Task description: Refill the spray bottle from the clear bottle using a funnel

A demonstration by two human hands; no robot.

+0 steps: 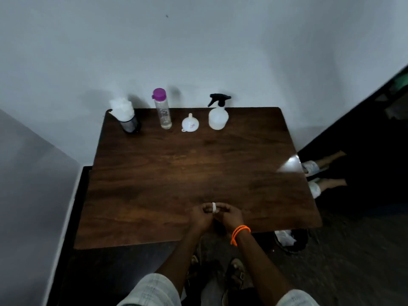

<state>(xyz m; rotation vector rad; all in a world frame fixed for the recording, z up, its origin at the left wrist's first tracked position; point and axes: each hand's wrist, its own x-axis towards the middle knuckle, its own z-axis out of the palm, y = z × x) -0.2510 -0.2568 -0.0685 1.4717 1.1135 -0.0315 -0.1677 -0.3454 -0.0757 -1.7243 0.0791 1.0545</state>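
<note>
Nothing in the refill has begun: the spray bottle stands capped with its black trigger head at the upper right of the tabletop, the white funnel lies just left of it with its spout pointing up, and the clear bottle with the purple cap stands left of the funnel. All three sit in a row along the far edge of the wooden table, beside a dark holder stuffed with white tissue at the upper left.

The likely first step is unscrewing the trigger head. It would go best with one hand steadying the bottle's body while the other twists, and the bottle drawn nearer first, since the row lies well away from the hands.

Both hands rest together at the lower centre of the frame, near the table's front edge. The left hand and right hand have curled fingers meeting around a small white ring-like object; which hand actually pinches it cannot be told. An orange bracelet circles the right wrist.
</note>
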